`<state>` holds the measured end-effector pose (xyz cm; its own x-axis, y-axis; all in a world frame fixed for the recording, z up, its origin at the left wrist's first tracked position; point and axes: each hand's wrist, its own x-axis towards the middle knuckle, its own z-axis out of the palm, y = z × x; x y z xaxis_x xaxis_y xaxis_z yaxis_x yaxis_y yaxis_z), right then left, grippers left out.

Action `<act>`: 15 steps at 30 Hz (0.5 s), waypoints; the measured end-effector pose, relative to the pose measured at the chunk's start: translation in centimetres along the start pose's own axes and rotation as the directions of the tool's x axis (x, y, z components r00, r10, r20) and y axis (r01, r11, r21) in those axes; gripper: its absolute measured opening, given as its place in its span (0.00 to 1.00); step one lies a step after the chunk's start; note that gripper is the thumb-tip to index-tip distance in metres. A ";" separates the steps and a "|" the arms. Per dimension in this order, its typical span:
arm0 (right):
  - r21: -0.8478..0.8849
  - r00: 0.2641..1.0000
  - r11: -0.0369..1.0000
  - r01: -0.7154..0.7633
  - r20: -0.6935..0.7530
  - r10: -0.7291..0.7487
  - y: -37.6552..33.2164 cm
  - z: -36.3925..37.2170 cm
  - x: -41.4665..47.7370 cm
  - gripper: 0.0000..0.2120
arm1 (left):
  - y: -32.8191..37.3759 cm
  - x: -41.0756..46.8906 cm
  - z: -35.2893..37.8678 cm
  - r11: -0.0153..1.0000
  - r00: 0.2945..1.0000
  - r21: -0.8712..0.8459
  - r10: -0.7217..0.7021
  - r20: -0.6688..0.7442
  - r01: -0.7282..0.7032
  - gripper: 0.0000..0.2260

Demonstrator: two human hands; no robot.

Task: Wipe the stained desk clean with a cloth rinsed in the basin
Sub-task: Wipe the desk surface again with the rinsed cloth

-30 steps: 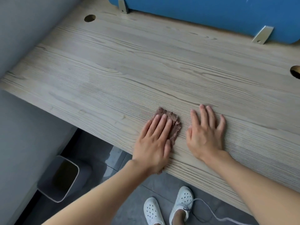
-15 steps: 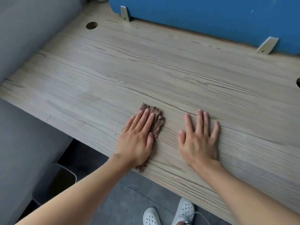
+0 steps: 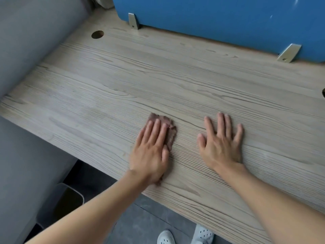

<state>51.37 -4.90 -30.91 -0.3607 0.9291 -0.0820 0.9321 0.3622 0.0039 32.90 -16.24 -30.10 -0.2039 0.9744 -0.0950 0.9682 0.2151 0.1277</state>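
At the far left of the frame a grey wall (image 3: 35,41) is running along the end of the worktop (image 3: 175,76). Below it, in the lower left, a grey bin (image 3: 70,199) is standing on the dark floor (image 3: 140,217), partly under the worktop's near edge. In the upper left a round hole (image 3: 97,34) is showing in the pale wood-grain top. Just right of it a left bracket (image 3: 133,21) is holding a blue screen (image 3: 211,14), which is standing along the far edge across the top of the frame.

Left of centre, near the front edge, the left hand (image 3: 151,150) is lying palm down. Its 4 fingers are lying straight and close together, with the thumb alongside, and they are pressing flat on a brown cloth (image 3: 168,127). The cloth is lying on the worktop under this hand. Its far edge is poking out past the fingertips, its right edge is showing beside the hand, and a scrap is peeking out by the wrist. The hand's outline is looking slightly blurred.

At the bottom centre 2 white perforated shoes (image 3: 166,237) are standing on the floor.

Right of centre the right hand (image 3: 221,143) is resting palm down on bare wood, near the cloth but not touching it. Its fingers are lying straight and spread apart, gripping nothing. Both bare forearms are reaching in from the bottom of the frame.

In the upper right a right bracket (image 3: 288,52) is sitting at the foot of the screen, and at the far right edge part of a 2nd hole (image 3: 323,93) is showing.
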 end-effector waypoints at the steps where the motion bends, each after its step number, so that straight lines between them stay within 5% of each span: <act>1: -0.002 1.000 1.000 0.000 -0.002 0.000 -0.1 0.1 0.0 0.32 | 0.5 -0.5 0.2 0.999 0.999 0.003 0.042 0.004 -0.042 0.29; 4: 0.013 1.000 1.000 0.004 -0.025 -0.003 -0.1 -0.2 -0.1 0.32 | -0.2 -0.2 0.2 0.994 0.993 -0.022 0.112 0.038 -0.112 0.29; 10: -0.005 0.999 1.000 0.019 -0.030 -0.019 -0.1 0.0 -0.1 0.32 | -0.4 3.2 -0.5 0.998 0.999 -0.028 -0.051 -0.008 0.051 0.30; 15: 0.005 1.000 1.000 0.010 -0.003 -0.010 -0.2 -0.1 -0.1 0.32 | 1.1 1.6 0.1 0.992 0.992 -0.035 0.120 0.026 -0.119 0.29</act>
<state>51.24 -5.06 -30.84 -0.3700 0.9256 -0.0795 0.9286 0.3710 -0.0016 33.66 -14.42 -30.17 -0.0829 0.9911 -0.1043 0.9799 0.1001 0.1725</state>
